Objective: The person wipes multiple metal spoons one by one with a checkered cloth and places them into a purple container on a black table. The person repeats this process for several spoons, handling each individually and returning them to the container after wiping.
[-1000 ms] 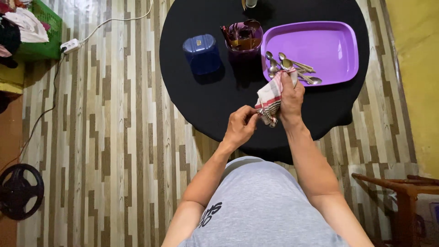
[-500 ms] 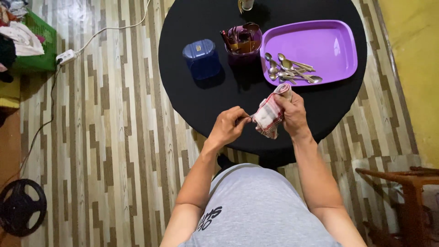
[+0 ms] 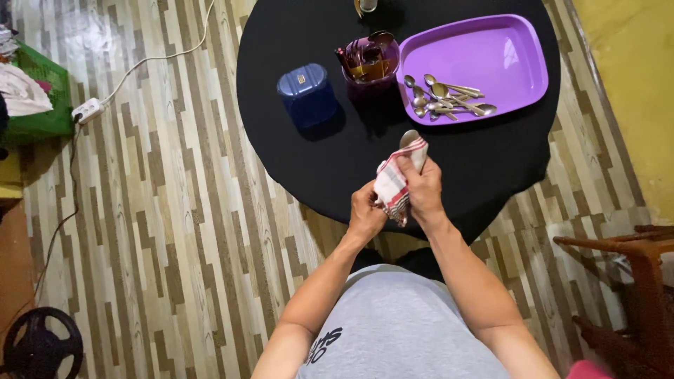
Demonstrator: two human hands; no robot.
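Both hands closed: left hand [image 3: 366, 214] pinching the lower end of the spoon [image 3: 409, 137], right hand [image 3: 420, 188] clenched around the checked cloth [image 3: 392, 184] wrapping it, just short of the purple tray [image 3: 516, 42], over the black surface [image 3: 295, 151] edge. Risk: handle slipping from the pinch, dropping to the floor. Handle hidden by cloth. Purple holder [image 3: 371, 60] beside the tray, contents indistinct.

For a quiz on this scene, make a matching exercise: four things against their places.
Things:
1. cloth
2. loose spoons
3. blue box
4. power strip

Places:
a. on the floor
b. in the purple tray
c. in the hands, round a spoon
d. on the table, left of the purple cup

Pairs: 1-c, 2-b, 3-d, 4-a
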